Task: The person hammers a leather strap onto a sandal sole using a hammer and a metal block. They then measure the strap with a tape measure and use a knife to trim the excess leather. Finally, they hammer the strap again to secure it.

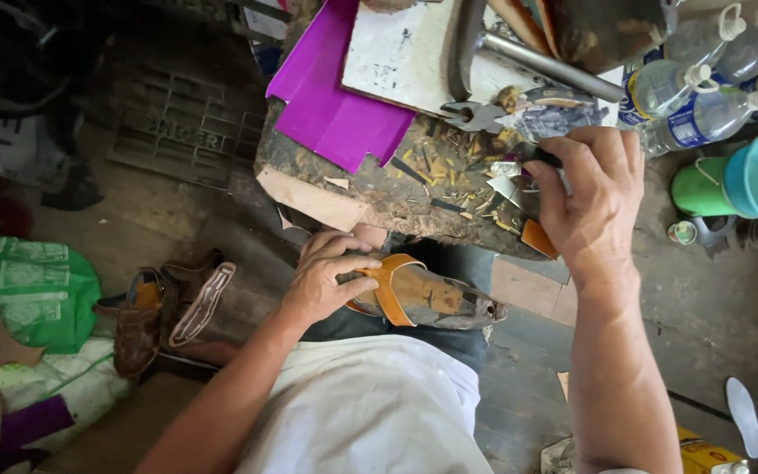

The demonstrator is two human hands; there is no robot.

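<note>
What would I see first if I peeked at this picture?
Probably the bright purple sheet lying on the messy work block at the top. Below it, the left hand grips a tan sandal on the lap, while the right hand pinches a small dark tool over the block.

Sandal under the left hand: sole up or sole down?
Sole up. The sandal shows its worn underside; the left hand pins its orange strap.

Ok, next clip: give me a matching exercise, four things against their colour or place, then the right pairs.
Things:
1. sandal
2. folded sheet
3. bag
4. water bottles

Descriptions:
A. green, on the floor at far left
B. purple, on the worn block
C. clear, at upper right
D. tan strap, under the left hand

Pairs: 1-D, 2-B, 3-A, 4-C
</note>
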